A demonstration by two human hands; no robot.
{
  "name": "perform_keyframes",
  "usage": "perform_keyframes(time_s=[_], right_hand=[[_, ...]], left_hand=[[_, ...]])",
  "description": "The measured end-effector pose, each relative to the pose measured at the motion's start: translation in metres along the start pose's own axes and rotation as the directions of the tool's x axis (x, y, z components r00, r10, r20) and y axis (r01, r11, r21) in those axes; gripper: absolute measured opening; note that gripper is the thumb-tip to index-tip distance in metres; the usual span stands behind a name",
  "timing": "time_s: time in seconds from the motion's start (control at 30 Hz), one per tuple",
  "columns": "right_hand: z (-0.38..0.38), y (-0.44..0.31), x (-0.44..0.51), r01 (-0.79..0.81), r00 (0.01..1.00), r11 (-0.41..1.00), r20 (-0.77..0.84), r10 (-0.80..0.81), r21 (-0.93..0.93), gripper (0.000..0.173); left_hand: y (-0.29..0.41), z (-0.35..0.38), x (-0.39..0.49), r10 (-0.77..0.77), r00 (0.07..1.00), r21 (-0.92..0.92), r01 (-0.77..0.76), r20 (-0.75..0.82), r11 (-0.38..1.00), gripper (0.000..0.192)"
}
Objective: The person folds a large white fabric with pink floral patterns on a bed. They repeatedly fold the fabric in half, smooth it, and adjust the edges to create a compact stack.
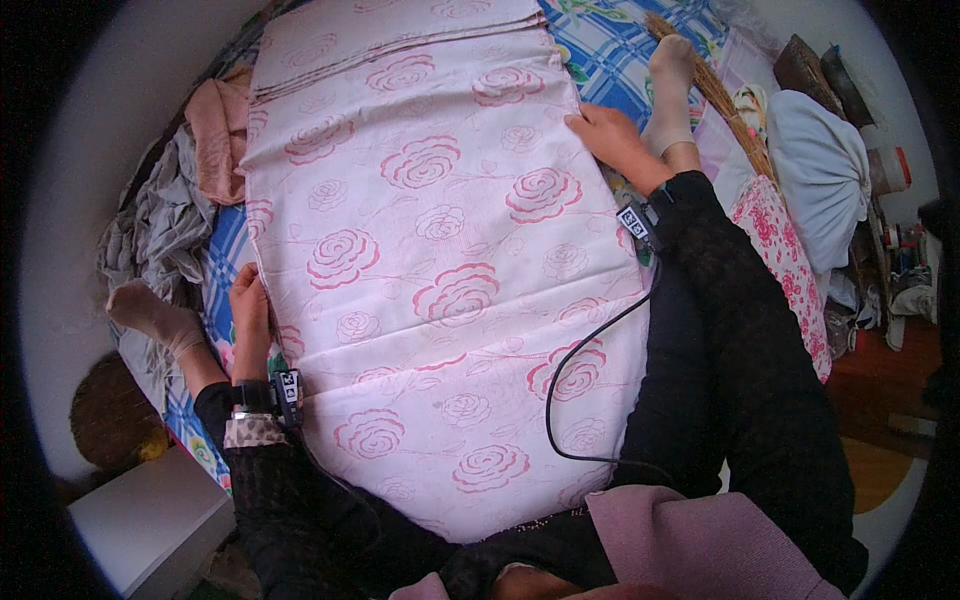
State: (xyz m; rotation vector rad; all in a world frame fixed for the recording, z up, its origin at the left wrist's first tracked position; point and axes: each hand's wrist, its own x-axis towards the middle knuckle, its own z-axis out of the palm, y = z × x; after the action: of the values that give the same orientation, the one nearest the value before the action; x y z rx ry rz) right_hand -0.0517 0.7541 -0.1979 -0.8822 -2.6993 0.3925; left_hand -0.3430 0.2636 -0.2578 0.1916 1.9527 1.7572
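Note:
A pale pink cloth (480, 247) printed with darker pink roses lies spread lengthwise between my outstretched legs. Its far part is folded over in several layers, whose edges (397, 56) run across the cloth. My left hand (250, 304) pinches the left edge at about mid-length, with the fingertips partly hidden by the cloth. Farther up on the opposite side, my right hand (611, 142) grips the right edge between thumb and fingers. A few shallow creases cross the cloth between my hands and my lap.
Beneath is a blue checked, flowered bedsheet (600, 56). Crumpled grey fabric (165, 202) and a peach cloth (217, 135) lie at left. A straw broom (720, 97), a light blue bundle (814, 176) and red-flowered fabric (784, 262) lie at right. A black cable (553, 405) loops over the cloth.

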Motion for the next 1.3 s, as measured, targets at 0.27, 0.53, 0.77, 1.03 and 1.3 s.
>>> perform_keyframes(time_s=[0.27, 0.53, 0.77, 1.03, 1.3], right_hand=[[0.009, 0.012, 0.005, -0.039, 0.999, 0.998, -0.030, 0.038, -0.045, 0.042], [-0.033, -0.011, -0.031, -0.587, 0.748, 0.728, 0.581, 0.321, 0.355, 0.052], [-0.012, 0.005, -0.045, -0.602, 0.780, 0.586, 0.557, 0.286, 0.542, 0.050], [0.002, 0.011, -0.037, -0.366, 0.923, 0.877, 0.244, 0.298, 0.312, 0.044], [-0.026, -0.006, -0.056, -0.478, 0.839, 0.759, 0.485, 0.246, 0.441, 0.022]], left_hand=[[0.025, 0.009, -0.016, -0.105, 0.994, 0.107, 0.106, -0.013, 0.989, 0.014], [0.046, 0.032, -0.026, 0.103, 0.995, 0.250, -0.104, 0.019, 0.963, 0.028], [0.024, 0.027, -0.012, 0.044, 0.999, 0.029, -0.044, 0.005, 0.999, 0.020], [0.009, 0.028, -0.003, 0.419, 0.906, 0.644, -0.287, -0.057, 0.709, 0.027], [0.010, 0.029, 0.001, 0.361, 0.932, 0.483, -0.300, -0.035, 0.823, 0.035]])
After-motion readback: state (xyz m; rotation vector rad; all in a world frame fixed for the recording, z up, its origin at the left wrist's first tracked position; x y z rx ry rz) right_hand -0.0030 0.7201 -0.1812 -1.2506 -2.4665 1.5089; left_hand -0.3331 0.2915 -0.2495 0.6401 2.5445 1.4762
